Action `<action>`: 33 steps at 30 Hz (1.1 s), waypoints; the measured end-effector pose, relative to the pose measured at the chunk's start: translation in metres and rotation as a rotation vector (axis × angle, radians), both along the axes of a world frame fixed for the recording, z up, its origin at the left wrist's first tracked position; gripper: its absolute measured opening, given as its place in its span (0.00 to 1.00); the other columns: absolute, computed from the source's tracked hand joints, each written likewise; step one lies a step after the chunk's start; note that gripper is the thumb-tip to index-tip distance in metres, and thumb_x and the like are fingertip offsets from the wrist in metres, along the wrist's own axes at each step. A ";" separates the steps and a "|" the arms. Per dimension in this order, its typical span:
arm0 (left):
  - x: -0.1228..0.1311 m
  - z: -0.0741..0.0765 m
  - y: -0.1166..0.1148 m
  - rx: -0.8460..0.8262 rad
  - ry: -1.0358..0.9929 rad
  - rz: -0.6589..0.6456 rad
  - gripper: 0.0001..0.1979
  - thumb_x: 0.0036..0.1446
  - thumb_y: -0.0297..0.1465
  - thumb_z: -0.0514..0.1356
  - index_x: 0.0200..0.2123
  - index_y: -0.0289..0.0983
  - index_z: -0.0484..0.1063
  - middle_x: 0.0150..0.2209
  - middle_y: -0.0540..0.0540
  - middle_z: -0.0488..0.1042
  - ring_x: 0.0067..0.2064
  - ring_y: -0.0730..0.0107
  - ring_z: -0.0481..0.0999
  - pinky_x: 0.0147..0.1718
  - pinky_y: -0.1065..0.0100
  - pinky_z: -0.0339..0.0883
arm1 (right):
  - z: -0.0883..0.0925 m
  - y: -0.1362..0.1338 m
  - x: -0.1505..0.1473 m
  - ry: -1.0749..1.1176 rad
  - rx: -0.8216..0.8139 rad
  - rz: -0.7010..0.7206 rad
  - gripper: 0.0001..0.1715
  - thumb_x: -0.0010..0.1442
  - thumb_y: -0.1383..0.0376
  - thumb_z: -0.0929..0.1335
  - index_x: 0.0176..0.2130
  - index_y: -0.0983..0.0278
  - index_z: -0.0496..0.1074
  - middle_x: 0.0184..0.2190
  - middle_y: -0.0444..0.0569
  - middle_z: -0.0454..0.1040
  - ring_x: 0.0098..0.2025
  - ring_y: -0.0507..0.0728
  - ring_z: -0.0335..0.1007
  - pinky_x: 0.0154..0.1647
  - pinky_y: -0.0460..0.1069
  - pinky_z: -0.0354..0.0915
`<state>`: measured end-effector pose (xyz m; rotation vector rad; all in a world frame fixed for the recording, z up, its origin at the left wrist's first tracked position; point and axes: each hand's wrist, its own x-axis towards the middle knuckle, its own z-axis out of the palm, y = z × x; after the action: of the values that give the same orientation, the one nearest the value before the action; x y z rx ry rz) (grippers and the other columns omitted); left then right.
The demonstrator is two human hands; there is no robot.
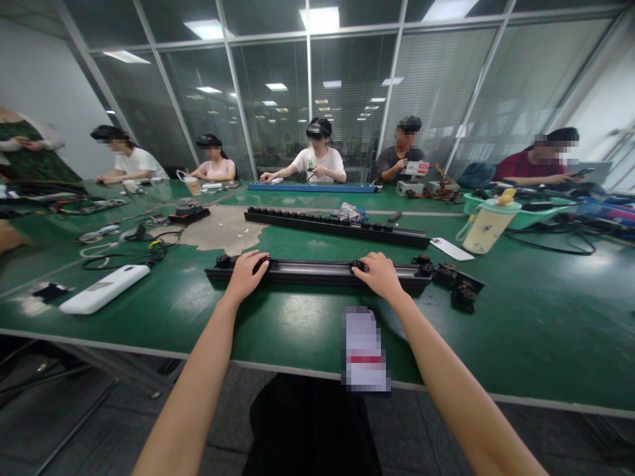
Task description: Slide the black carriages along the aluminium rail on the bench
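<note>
Resting left hand [247,271], right hand [380,272] on black rail [312,272], card [366,350] label blurred

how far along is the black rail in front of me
Early, it seems. The near rail carries pieces only near its ends; its middle is bare, while the far rail is lined end to end. The left hand and right hand each rest on a piece on it. Off its right end lie loose black pieces.
</note>
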<state>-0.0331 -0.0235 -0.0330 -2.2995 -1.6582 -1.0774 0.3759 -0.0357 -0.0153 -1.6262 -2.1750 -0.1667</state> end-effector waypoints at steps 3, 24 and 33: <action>0.000 0.000 0.000 -0.002 0.000 0.002 0.24 0.69 0.47 0.50 0.54 0.40 0.76 0.56 0.40 0.78 0.65 0.52 0.69 0.68 0.47 0.58 | 0.000 0.000 0.000 0.003 0.004 0.005 0.19 0.69 0.53 0.66 0.41 0.64 0.79 0.44 0.55 0.77 0.48 0.63 0.66 0.43 0.53 0.56; 0.002 0.001 -0.002 -0.008 -0.007 0.015 0.26 0.68 0.49 0.49 0.55 0.39 0.76 0.58 0.39 0.78 0.65 0.52 0.68 0.68 0.47 0.57 | 0.001 -0.002 -0.001 0.021 0.000 0.009 0.18 0.69 0.54 0.66 0.43 0.64 0.79 0.44 0.56 0.77 0.49 0.63 0.66 0.45 0.54 0.58; 0.002 0.002 -0.003 -0.007 -0.008 0.016 0.25 0.68 0.48 0.49 0.54 0.41 0.76 0.57 0.40 0.78 0.65 0.52 0.69 0.67 0.46 0.58 | 0.002 -0.002 -0.001 0.019 -0.005 0.013 0.18 0.69 0.54 0.65 0.42 0.63 0.79 0.44 0.56 0.77 0.48 0.63 0.65 0.45 0.54 0.58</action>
<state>-0.0308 -0.0263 -0.0311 -2.2853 -1.6824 -1.0817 0.3750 -0.0373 -0.0131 -1.6097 -2.1723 -0.1414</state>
